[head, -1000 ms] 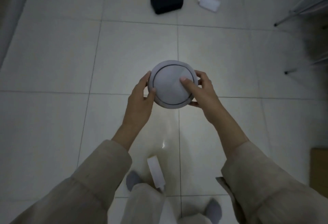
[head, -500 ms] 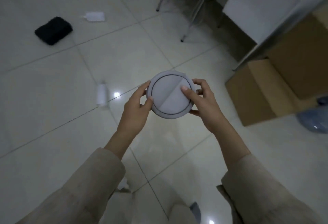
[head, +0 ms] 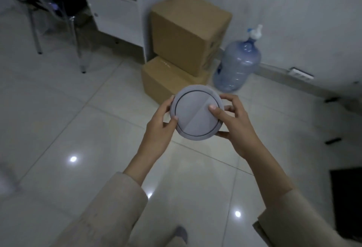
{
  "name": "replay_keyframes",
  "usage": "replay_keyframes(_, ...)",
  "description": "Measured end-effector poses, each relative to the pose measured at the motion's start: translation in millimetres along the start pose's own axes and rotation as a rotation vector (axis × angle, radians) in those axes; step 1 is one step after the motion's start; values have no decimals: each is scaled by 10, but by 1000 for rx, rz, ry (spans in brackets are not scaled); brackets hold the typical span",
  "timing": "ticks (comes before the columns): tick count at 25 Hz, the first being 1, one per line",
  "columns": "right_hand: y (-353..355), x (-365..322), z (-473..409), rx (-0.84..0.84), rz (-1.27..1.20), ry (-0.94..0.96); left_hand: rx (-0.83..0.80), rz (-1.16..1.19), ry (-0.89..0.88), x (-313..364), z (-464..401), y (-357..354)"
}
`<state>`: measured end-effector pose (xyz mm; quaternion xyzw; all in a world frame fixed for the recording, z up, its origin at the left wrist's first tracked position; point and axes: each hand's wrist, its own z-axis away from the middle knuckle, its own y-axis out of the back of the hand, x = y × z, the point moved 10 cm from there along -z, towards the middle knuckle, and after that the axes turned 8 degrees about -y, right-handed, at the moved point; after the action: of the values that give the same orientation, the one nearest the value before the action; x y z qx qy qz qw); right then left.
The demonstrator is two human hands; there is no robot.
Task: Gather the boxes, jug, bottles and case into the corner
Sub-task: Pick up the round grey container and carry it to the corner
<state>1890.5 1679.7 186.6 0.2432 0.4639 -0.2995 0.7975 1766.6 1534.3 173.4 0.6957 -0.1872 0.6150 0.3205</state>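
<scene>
An office: white cabinet point(head: 119, 9), metal-legged chair point(head: 56, 11), water jug point(head: 238, 64)

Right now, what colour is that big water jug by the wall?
The jug is clear pale blue with a white pump on top, seen in the head view.

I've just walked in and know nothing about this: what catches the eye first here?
A round white box held up mid-frame, the left hand and right hand gripping its edges. Beyond it, two stacked cardboard boxes stand by the wall, with a big blue water jug on their right.
</scene>
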Motion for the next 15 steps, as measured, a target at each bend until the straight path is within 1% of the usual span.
replay_keyframes(5, 1289, -264, 185, 152, -114, 25, -221, 93, -145, 757, -382, -1176)
replay_keyframes(9, 2034, -427, 74, 227, -164, 28, -345, 115, -203, 1064, -730, -1930)
replay_keyframes(11, 2385, -539, -116, 249, -163, 28, -376, 118, -203, 1149, -977, -2290)
replay_keyframes(15, 2875, -688, -753, 259, -184, 23, -357, 112, -133, 1068, -1625, -2850)
